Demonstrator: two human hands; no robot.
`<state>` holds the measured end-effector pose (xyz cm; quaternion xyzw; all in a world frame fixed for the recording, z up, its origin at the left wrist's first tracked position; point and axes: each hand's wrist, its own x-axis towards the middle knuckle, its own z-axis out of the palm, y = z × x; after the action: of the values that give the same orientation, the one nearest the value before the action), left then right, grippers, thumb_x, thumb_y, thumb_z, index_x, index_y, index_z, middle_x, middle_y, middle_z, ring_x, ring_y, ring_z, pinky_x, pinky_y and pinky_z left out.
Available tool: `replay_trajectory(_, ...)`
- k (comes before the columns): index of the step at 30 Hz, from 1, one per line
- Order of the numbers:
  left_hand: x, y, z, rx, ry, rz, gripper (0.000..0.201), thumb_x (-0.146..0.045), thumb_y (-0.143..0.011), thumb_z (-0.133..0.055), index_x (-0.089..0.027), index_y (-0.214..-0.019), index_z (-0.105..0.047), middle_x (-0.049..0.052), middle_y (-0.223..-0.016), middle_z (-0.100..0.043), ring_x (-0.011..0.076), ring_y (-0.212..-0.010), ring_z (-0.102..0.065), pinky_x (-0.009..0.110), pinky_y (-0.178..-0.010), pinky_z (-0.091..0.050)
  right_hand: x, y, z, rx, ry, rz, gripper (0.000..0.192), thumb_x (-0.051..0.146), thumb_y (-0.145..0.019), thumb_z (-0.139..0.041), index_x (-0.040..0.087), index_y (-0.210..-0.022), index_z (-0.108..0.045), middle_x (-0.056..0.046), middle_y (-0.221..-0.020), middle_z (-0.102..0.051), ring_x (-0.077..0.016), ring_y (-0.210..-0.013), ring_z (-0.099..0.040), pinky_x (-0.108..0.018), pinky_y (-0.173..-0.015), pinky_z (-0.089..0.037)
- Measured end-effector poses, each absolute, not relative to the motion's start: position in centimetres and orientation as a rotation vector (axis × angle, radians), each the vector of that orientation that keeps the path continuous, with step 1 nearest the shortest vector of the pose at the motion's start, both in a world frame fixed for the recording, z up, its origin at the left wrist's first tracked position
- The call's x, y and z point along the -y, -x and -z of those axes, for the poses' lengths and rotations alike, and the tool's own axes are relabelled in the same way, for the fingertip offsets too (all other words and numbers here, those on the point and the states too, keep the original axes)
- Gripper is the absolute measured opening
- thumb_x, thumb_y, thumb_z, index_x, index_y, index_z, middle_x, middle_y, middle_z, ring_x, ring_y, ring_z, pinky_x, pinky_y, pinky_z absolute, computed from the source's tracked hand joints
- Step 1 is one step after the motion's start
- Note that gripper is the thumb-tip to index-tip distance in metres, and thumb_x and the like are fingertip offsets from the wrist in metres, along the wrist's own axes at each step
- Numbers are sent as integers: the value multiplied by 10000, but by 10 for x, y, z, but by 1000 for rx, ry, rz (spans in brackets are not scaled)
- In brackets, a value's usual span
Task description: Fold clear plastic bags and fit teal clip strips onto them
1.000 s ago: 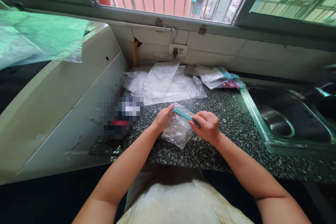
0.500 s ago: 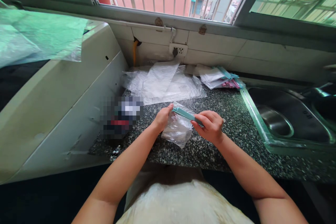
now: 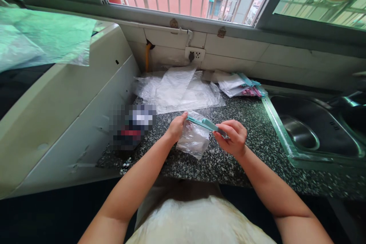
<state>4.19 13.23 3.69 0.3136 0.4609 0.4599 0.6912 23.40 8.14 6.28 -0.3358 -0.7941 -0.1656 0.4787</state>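
A small clear plastic zip bag (image 3: 193, 139) with a teal seal strip (image 3: 205, 124) hangs just above the speckled granite counter (image 3: 251, 133). My left hand (image 3: 177, 126) pinches the left end of the strip. My right hand (image 3: 233, 137) pinches the strip near its right end, fingers closed on it. The bag's crumpled body droops below the strip between both hands.
Loose clear plastic sheets (image 3: 177, 89) lie at the back of the counter. A stack of zip bags with teal and pink strips (image 3: 240, 85) sits by the wall. A steel sink (image 3: 309, 129) is on the right, a white appliance (image 3: 71, 99) on the left, a blurred object (image 3: 133, 126) beside it.
My right hand has slid to the right along the teal strip, from about its middle to near its right end. The left hand has stayed put.
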Motion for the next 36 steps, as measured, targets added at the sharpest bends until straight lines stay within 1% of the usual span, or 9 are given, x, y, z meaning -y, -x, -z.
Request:
replay_trajectory(6, -134, -42, -39, -1051, -662, -1071, 363, -395, -754, -597, -159, -488, -520, -21, -400, -485, 92, -360, -418, 228, -423, -344, -82, -238, -64, 1912, 834, 406, 122, 239, -789, -600, 238, -909, -580, -12, -719, -642, -137, -614, -598, -272, -563, -490)
replay_trajectory(10, -135, -42, -38, -1054, -646, -1091, 372, -410, -743, -603, -162, -482, -508, -29, -388, -471, 85, -343, -402, 221, -399, -319, -84, -241, -64, 1874, 838, 436, 116, 242, -797, -578, 237, -913, -569, -20, -716, -642, -145, -611, -606, -279, -542, -491)
replay_trajectory(19, -138, -40, -32, -1030, -586, -1198, 358, -458, -668, -665, -159, -534, -520, -50, -428, -492, 77, -369, -435, 206, -413, -350, -91, -255, -55, 1817, 831, 428, 137, 225, -795, -578, 234, -928, -548, -38, -788, -643, -170, -688, -610, -318, -587, -525)
replay_trajectory(25, -140, -39, -31, -1018, -556, -1259, 332, -436, -648, -697, -142, -574, -560, -45, -483, -537, 71, -412, -456, 201, -448, -369, -94, -264, -55, 1793, 891, 473, 129, 273, -814, -561, 241, -937, -543, -40, -784, -641, -185, -691, -619, -343, -602, -524)
replay_trajectory(30, -140, -39, -33, -984, -545, -1291, 314, -415, -670, -694, -149, -580, -553, -48, -478, -530, 69, -402, -460, 196, -441, -370, -95, -266, -58, 1765, 855, 432, 145, 265, -820, -556, 250, -965, -552, -47, -793, -633, -191, -704, -613, -349, -611, -518)
replay_trajectory(36, -138, -39, -41, -1034, -496, -1271, 328, -423, -693, -670, -148, -567, -544, -48, -449, -519, 69, -372, -445, 197, -418, -363, -96, -265, -58, 1750, 909, 443, 122, 294, -836, -526, 243, -947, -538, -50, -788, -626, -199, -707, -621, -358, -598, -523)
